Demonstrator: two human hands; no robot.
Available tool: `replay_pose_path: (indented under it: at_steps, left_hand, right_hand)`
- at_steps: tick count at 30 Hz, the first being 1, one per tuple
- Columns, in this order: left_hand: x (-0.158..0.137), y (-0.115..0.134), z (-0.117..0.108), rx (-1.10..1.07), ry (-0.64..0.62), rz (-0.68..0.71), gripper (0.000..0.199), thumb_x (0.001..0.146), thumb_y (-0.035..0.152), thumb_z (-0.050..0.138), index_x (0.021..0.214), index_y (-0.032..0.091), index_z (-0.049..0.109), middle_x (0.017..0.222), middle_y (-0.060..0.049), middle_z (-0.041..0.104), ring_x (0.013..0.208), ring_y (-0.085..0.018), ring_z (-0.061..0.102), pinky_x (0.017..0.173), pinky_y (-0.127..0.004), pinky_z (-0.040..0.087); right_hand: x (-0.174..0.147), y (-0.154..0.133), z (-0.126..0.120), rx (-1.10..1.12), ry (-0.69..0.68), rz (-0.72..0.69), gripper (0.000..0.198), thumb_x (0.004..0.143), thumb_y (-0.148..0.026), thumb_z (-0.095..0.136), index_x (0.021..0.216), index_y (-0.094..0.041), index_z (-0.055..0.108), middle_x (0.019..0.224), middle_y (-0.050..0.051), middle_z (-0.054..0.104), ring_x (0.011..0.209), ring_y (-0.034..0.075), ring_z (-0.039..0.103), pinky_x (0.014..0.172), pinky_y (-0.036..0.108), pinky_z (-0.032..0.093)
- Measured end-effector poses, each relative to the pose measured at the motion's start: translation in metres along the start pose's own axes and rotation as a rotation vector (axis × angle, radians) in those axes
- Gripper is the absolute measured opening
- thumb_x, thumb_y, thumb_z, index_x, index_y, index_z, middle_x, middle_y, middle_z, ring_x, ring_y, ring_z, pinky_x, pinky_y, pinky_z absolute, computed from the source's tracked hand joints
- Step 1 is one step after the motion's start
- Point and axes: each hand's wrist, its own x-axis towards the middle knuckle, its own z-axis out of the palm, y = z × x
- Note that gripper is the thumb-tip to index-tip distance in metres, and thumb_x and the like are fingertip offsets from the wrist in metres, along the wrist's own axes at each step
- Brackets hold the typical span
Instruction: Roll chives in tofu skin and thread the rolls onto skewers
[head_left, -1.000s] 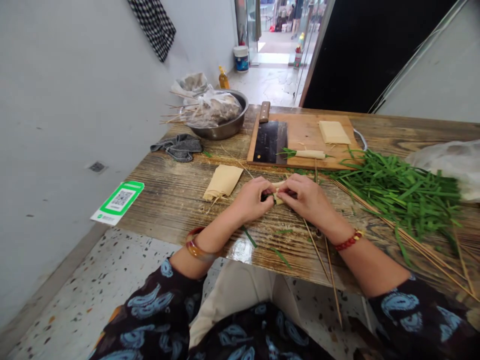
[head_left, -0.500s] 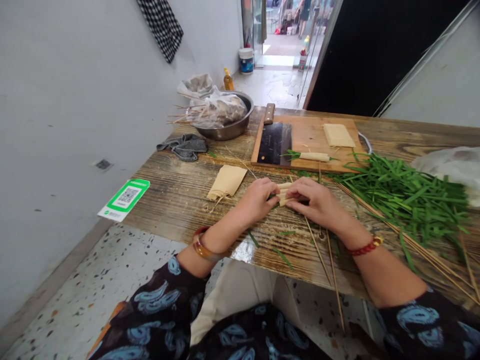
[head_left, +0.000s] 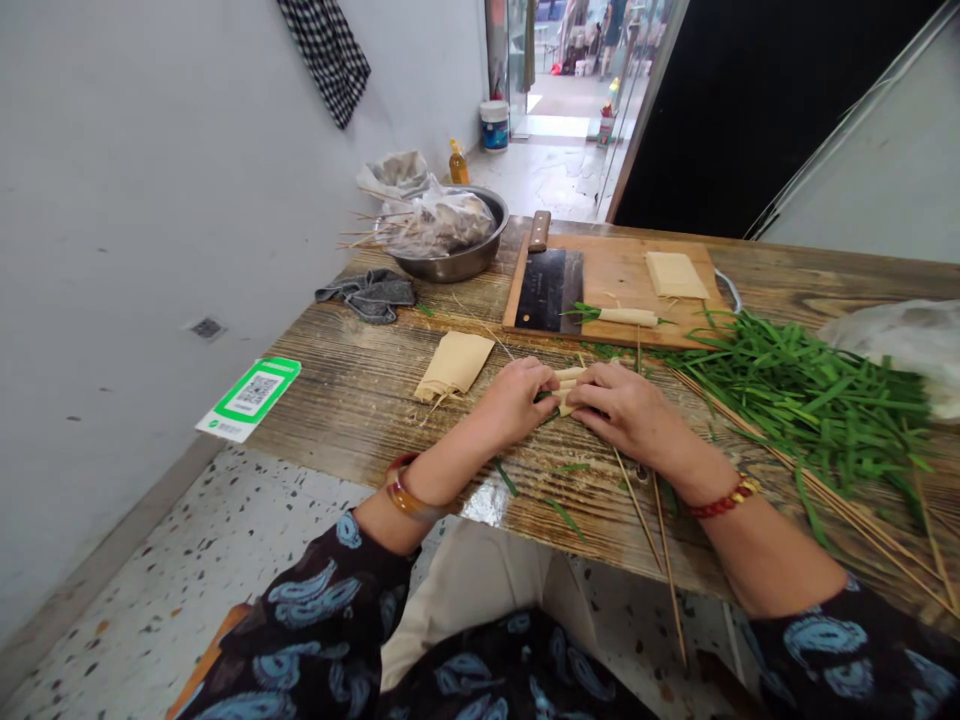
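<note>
A brown, wood-grained worktop [head_left: 360, 390] adjoins a white wall [head_left: 150, 200]. On the near side of the rectangular wooden cutting board [head_left: 611, 265], slender pale-beige rolls [head_left: 567, 385] lie between left hand [head_left: 519, 397] and right hand [head_left: 624, 408], each grip narrow, holding them; their long axes run sideways, roughly along the board's near edge.

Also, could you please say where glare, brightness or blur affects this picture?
Head view: a glare patch whitens the table near its front edge, below the left hand; head view: bright light washes out the doorway floor, and the scene beyond looks soft; head view: the black panel shows hardly any detail.
</note>
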Motion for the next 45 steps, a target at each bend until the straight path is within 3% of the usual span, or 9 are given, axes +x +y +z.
replay_pose_path:
  at_steps: [8, 15, 20, 24, 29, 37, 45]
  left_hand:
    - [-0.002, 0.001, 0.007, 0.188, -0.041, 0.051, 0.005, 0.081, 0.015, 0.055, 0.083, 0.018, 0.058, 0.085, -0.006, 0.056, 0.086, -0.020, 0.052, 0.078, -0.033, 0.043]
    - [-0.006, 0.002, 0.001, 0.170, -0.048, 0.099, 0.010, 0.079, 0.012, 0.053, 0.085, 0.017, 0.059, 0.087, -0.006, 0.056, 0.087, -0.020, 0.052, 0.078, -0.032, 0.044]
    - [-0.008, 0.006, -0.006, 0.160, -0.054, 0.127, 0.014, 0.084, 0.031, 0.057, 0.086, 0.017, 0.059, 0.088, -0.006, 0.056, 0.086, -0.020, 0.052, 0.078, -0.033, 0.044]
    - [-0.008, 0.008, -0.006, 0.251, -0.065, 0.146, 0.017, 0.089, 0.034, 0.053, 0.089, 0.019, 0.061, 0.087, -0.005, 0.056, 0.085, -0.019, 0.051, 0.076, -0.032, 0.042]
    - [-0.007, 0.011, -0.010, 0.322, -0.062, 0.132, 0.014, 0.084, 0.033, 0.060, 0.083, 0.019, 0.061, 0.093, -0.006, 0.058, 0.088, -0.021, 0.050, 0.076, -0.035, 0.040]
    - [-0.009, 0.007, -0.006, 0.236, 0.050, 0.102, 0.014, 0.080, 0.031, 0.065, 0.089, 0.021, 0.064, 0.118, -0.008, 0.056, 0.109, -0.025, 0.049, 0.093, -0.046, 0.041]
    - [-0.010, 0.001, 0.005, 0.080, 0.060, 0.109, 0.009, 0.080, 0.019, 0.062, 0.089, 0.019, 0.059, 0.111, -0.007, 0.059, 0.104, -0.021, 0.055, 0.093, -0.037, 0.046]
  right_hand:
    - [-0.002, 0.002, 0.000, 0.103, 0.047, 0.035, 0.009, 0.089, -0.023, 0.055, 0.089, -0.023, 0.064, 0.090, 0.006, 0.063, 0.086, 0.021, 0.057, 0.077, 0.034, 0.045]
    - [-0.002, 0.002, 0.008, 0.000, 0.040, 0.076, 0.007, 0.089, -0.023, 0.056, 0.087, -0.021, 0.062, 0.088, 0.006, 0.060, 0.086, 0.021, 0.054, 0.076, 0.033, 0.044]
    - [0.000, -0.001, 0.010, -0.001, 0.060, 0.097, 0.009, 0.089, -0.024, 0.055, 0.084, -0.021, 0.061, 0.086, 0.006, 0.060, 0.084, 0.020, 0.055, 0.075, 0.033, 0.044]
    - [0.001, 0.000, 0.003, 0.055, 0.069, 0.090, 0.009, 0.089, -0.023, 0.055, 0.093, -0.020, 0.063, 0.089, 0.007, 0.063, 0.087, 0.021, 0.057, 0.077, 0.034, 0.046]
    - [0.002, 0.012, -0.008, 0.106, 0.231, 0.124, 0.022, 0.093, -0.022, 0.047, 0.107, -0.022, 0.064, 0.106, 0.007, 0.066, 0.100, 0.021, 0.058, 0.088, 0.037, 0.045]
    - [0.007, 0.014, 0.006, -0.088, -0.034, 0.078, 0.050, 0.090, -0.041, 0.053, 0.135, -0.020, 0.048, 0.133, 0.009, 0.055, 0.128, 0.028, 0.041, 0.103, 0.048, 0.033]
    - [0.005, 0.014, 0.006, -0.072, -0.032, 0.077, 0.046, 0.088, -0.040, 0.057, 0.130, -0.021, 0.051, 0.126, 0.009, 0.060, 0.120, 0.026, 0.048, 0.103, 0.046, 0.032]
